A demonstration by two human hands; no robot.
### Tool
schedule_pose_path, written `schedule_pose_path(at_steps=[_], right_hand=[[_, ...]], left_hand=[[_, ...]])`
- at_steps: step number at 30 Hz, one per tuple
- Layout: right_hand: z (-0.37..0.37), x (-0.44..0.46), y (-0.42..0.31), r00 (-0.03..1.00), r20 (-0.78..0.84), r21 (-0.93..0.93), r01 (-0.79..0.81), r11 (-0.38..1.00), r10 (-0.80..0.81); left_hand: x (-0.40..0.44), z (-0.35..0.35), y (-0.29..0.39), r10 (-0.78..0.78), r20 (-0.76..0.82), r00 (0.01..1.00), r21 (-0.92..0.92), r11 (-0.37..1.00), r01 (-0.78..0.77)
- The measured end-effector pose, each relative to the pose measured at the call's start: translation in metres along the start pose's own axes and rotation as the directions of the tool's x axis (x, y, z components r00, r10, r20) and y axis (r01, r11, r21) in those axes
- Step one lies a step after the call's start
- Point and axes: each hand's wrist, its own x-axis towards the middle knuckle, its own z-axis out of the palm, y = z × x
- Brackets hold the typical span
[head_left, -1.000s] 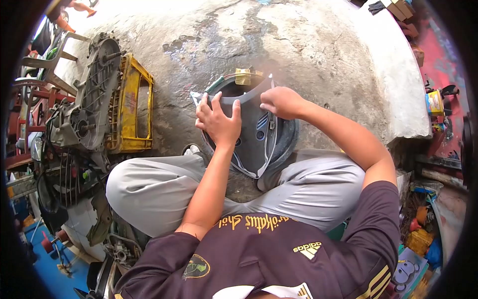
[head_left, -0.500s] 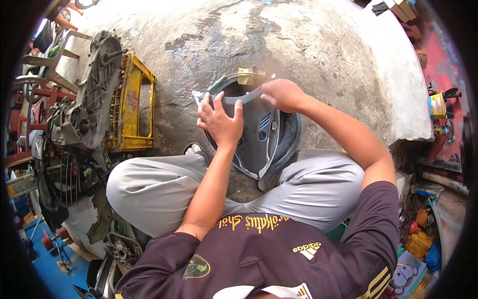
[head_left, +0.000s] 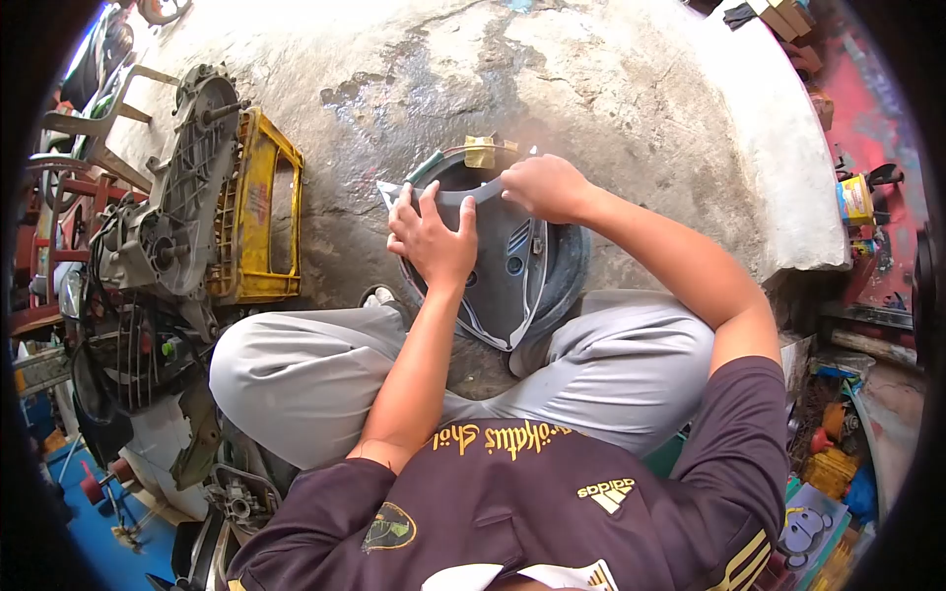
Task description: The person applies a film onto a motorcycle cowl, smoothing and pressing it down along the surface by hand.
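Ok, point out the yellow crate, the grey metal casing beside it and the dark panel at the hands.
Yellow crate (head_left: pixel 258 205): head view, on its side frame.
Grey metal casing (head_left: pixel 202 163): head view, on its ribbed middle.
Dark panel (head_left: pixel 499 288): head view, on its bare lower face.

Right hand (head_left: pixel 547 187): fingertips curled under, can't see what they pinch. Haze blurs the patch just above it. Left hand (head_left: pixel 434 236) hides part of the dark panel (head_left: pixel 498 286), which in turn covers most of the round tub (head_left: pixel 572 261). White shoe (head_left: pixel 379 296) mostly under the trouser leg (head_left: pixel 305 379). Wheel (head_left: pixel 163 8), upper left, cut by top edge. Label on yellow can (head_left: pixel 854 200), right side, too small to read.
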Motion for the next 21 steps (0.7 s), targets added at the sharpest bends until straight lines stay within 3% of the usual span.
schedule_pose_path(at_steps=[3,6,10,14,15,17,21], right_hand=[[0.007,-0.003,-0.007,1.0,-0.023,0.023,-0.001,1.0,0.001],[0.012,-0.005,-0.024,0.986,0.124,0.051,0.104,0.993,-0.109],[0.005,-0.001,-0.037,0.955,0.276,0.065,0.094,0.993,-0.108],[-0.002,0.005,-0.011,0.995,0.094,0.005,0.024,1.0,-0.025],[-0.005,0.008,-0.003,0.993,0.112,-0.038,-0.026,0.999,0.031],[-0.006,0.006,0.004,0.992,0.06,-0.032,-0.106,0.994,0.108],[0.0,0.0,-0.017,0.993,0.027,0.07,-0.117,0.991,0.116]], left_hand=[[0.0,0.0,-0.001,-0.012,0.009,1.0,0.009,1.0,0.011],[0.0,0.001,-0.003,0.01,-0.013,1.0,0.016,1.0,-0.009],[-0.001,0.002,-0.004,0.012,-0.006,1.0,0.017,1.0,-0.012],[0.0,0.001,-0.003,-0.007,0.002,1.0,0.007,1.0,0.007],[0.0,0.001,-0.002,-0.016,0.004,1.0,0.004,1.0,0.016],[-0.001,0.001,-0.002,-0.017,0.005,1.0,0.006,1.0,0.017],[0.0,0.001,-0.002,-0.016,0.009,1.0,-0.002,1.0,0.016]])
